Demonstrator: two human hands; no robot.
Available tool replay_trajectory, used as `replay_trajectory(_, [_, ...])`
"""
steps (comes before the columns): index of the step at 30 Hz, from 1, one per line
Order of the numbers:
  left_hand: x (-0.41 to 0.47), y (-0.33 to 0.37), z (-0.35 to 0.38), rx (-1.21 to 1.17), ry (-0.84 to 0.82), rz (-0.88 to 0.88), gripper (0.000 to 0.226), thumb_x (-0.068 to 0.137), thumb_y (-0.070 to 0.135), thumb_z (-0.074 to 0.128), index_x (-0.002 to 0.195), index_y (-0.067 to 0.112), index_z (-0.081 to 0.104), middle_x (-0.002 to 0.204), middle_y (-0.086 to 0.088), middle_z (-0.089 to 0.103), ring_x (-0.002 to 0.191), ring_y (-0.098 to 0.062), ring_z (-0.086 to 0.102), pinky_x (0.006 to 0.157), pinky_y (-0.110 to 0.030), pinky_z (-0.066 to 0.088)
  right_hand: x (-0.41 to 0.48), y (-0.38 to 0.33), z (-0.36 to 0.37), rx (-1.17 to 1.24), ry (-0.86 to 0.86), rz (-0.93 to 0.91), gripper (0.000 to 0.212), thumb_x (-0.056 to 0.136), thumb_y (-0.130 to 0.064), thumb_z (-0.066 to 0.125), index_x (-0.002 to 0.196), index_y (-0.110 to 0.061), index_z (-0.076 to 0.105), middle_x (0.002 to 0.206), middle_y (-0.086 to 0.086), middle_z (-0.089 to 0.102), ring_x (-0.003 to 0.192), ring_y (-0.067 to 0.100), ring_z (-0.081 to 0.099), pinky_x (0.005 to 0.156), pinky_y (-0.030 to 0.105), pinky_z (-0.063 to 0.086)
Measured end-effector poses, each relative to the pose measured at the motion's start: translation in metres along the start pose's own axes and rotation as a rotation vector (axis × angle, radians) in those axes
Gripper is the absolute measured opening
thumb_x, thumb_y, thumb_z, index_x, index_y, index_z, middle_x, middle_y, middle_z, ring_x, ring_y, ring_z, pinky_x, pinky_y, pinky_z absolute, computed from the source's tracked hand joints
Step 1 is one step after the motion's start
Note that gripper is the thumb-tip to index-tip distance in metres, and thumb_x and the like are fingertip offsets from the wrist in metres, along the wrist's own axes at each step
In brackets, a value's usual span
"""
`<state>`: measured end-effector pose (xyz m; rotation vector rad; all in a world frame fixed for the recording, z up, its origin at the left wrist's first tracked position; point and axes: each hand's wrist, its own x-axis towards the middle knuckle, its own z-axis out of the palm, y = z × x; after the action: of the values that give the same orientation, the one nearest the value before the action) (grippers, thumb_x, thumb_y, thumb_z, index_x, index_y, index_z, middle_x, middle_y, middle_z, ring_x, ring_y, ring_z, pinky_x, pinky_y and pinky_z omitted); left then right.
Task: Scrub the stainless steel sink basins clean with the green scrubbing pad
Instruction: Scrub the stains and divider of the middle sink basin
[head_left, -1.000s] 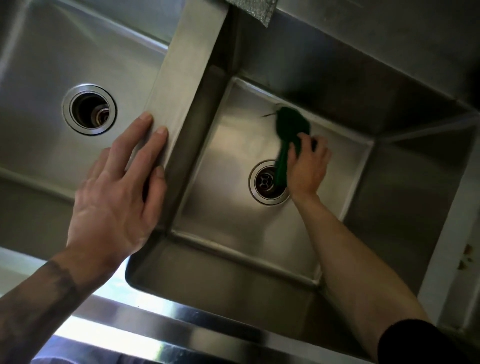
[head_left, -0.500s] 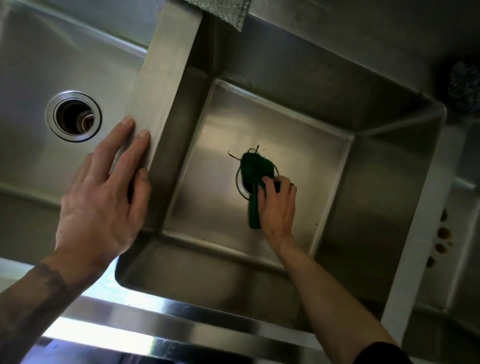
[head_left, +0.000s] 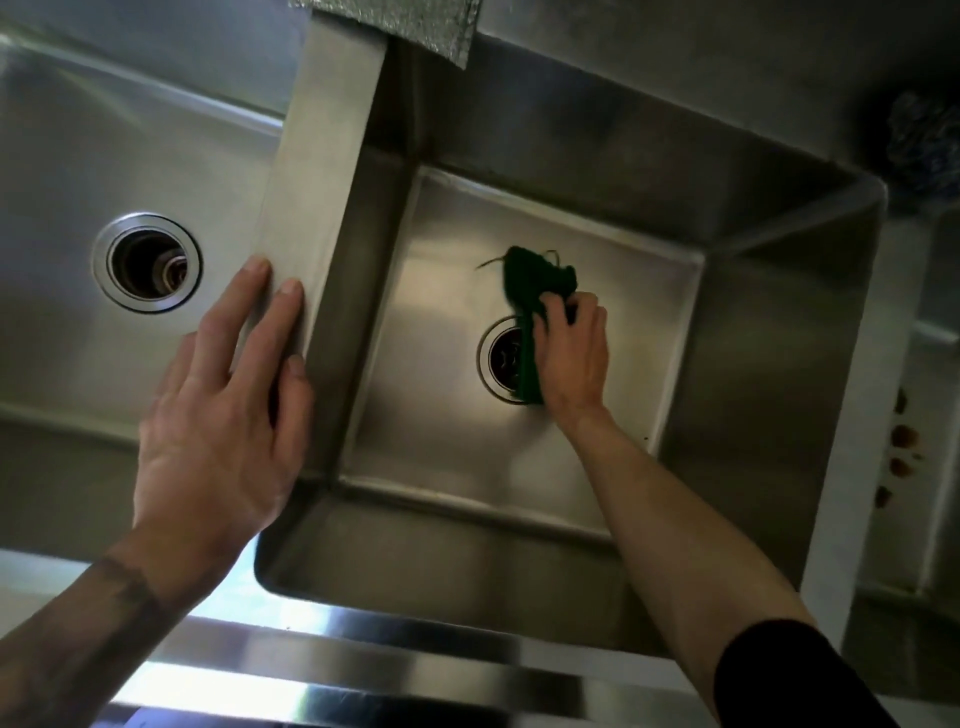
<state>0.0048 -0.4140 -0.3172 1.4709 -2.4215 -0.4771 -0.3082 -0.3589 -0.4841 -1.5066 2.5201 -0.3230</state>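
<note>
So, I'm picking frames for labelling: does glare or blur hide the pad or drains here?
Head view: strong glare on the front rim, softer sheen on the right basin floor; the green pad is dark and motion-blurred in the right hand; left drain and right drain are readable.

The left basin (head_left: 62, 208) and right basin (head_left: 441, 415) are smooth grey metal with a dull, brushed shine. The front rim (head_left: 363, 670) is glossy. My green pad (head_left: 530, 275) looks rough and fuzzy, with loose threads. The grey cloth (head_left: 415, 26) looks bumpy.
</note>
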Motion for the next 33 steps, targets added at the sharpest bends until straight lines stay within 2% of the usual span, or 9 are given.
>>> replay_trajectory(2, [-0.002, -0.001, 0.001, 0.008, -0.005, -0.002, 0.05, 0.114, 0.029, 0.034, 0.163, 0.016, 0.038, 0.172, -0.008, 0.031, 0.137, -0.042, 0.054, 0.095, -0.061, 0.058, -0.006, 0.007, -0.002, 0.011, 0.044, 0.117, 0.033, 0.103, -0.025, 0.054, 0.133, -0.014, 0.058, 0.131, 0.015, 0.052, 0.111, 0.028, 0.051, 0.08, 0.033, 0.047])
replay_trajectory(5, [-0.003, -0.002, 0.001, 0.008, -0.006, 0.016, 0.051, 0.115, 0.028, 0.034, 0.163, 0.013, 0.039, 0.173, -0.009, 0.031, 0.139, -0.042, 0.051, 0.099, -0.061, 0.056, -0.023, 0.015, -0.009, 0.106, 0.147, 0.536, 0.03, 0.105, -0.023, 0.055, 0.134, -0.013, 0.057, 0.135, 0.018, 0.049, 0.118, 0.032, 0.049, 0.091, 0.038, 0.048])
replay_trajectory(8, [-0.001, -0.003, 0.003, -0.002, 0.009, 0.02, 0.051, 0.115, 0.03, 0.032, 0.163, 0.014, 0.039, 0.173, -0.008, 0.031, 0.138, -0.041, 0.052, 0.104, -0.059, 0.053, -0.031, 0.029, -0.019, 0.042, 0.156, 0.728, 0.038, 0.107, -0.036, 0.05, 0.136, -0.013, 0.058, 0.138, 0.021, 0.048, 0.119, 0.038, 0.049, 0.098, 0.047, 0.047])
replay_trajectory(11, [0.0, -0.003, 0.002, 0.003, 0.017, 0.026, 0.051, 0.115, 0.03, 0.032, 0.163, 0.014, 0.038, 0.173, -0.008, 0.031, 0.137, -0.04, 0.051, 0.106, -0.058, 0.053, -0.046, 0.026, -0.026, -0.078, 0.123, 0.526, 0.058, 0.102, -0.053, 0.052, 0.142, -0.011, 0.053, 0.141, 0.021, 0.047, 0.12, 0.039, 0.046, 0.101, 0.048, 0.041])
replay_trajectory(14, [-0.001, -0.001, 0.0, -0.027, 0.007, 0.018, 0.052, 0.113, 0.028, 0.036, 0.163, 0.014, 0.04, 0.173, -0.008, 0.03, 0.134, -0.04, 0.053, 0.101, -0.058, 0.055, -0.06, 0.026, -0.022, -0.126, 0.04, 0.361, 0.066, 0.102, -0.05, 0.059, 0.147, -0.003, 0.047, 0.144, 0.026, 0.046, 0.124, 0.04, 0.045, 0.104, 0.05, 0.043])
replay_trajectory(19, [0.003, 0.002, -0.003, 0.003, 0.016, -0.003, 0.05, 0.113, 0.027, 0.039, 0.161, 0.013, 0.043, 0.172, -0.006, 0.034, 0.129, -0.039, 0.057, 0.101, -0.055, 0.055, -0.013, -0.002, -0.01, 0.014, 0.089, 0.477, 0.055, 0.105, -0.038, 0.056, 0.142, 0.002, 0.05, 0.144, 0.028, 0.045, 0.126, 0.043, 0.045, 0.107, 0.046, 0.04])
replay_trajectory(25, [0.003, 0.006, -0.007, -0.057, -0.002, -0.024, 0.049, 0.11, 0.021, 0.047, 0.158, 0.011, 0.049, 0.168, -0.009, 0.039, 0.134, -0.038, 0.057, 0.108, -0.055, 0.052, 0.033, -0.054, 0.002, 0.151, 0.029, 0.256, 0.048, 0.107, -0.033, 0.055, 0.143, -0.002, 0.051, 0.146, 0.022, 0.044, 0.125, 0.037, 0.045, 0.107, 0.041, 0.042])
replay_trajectory(30, [0.026, 0.006, -0.011, -0.081, -0.005, -0.063, 0.042, 0.109, 0.027, 0.048, 0.149, 0.018, 0.054, 0.158, -0.006, 0.041, 0.116, -0.037, 0.065, 0.083, -0.051, 0.061, 0.059, -0.116, 0.013, 0.372, -0.084, 0.126, 0.045, 0.107, -0.028, 0.056, 0.146, -0.007, 0.05, 0.148, 0.017, 0.042, 0.127, 0.031, 0.044, 0.108, 0.038, 0.042])
replay_trajectory(33, [0.039, 0.006, -0.005, -0.052, 0.025, -0.039, 0.045, 0.11, 0.028, 0.045, 0.154, 0.021, 0.051, 0.16, -0.006, 0.039, 0.122, -0.037, 0.062, 0.09, -0.052, 0.06, 0.07, -0.158, 0.02, 0.645, -0.163, 0.223, 0.046, 0.108, -0.029, 0.054, 0.148, -0.008, 0.049, 0.147, 0.014, 0.043, 0.131, 0.03, 0.046, 0.112, 0.034, 0.04])
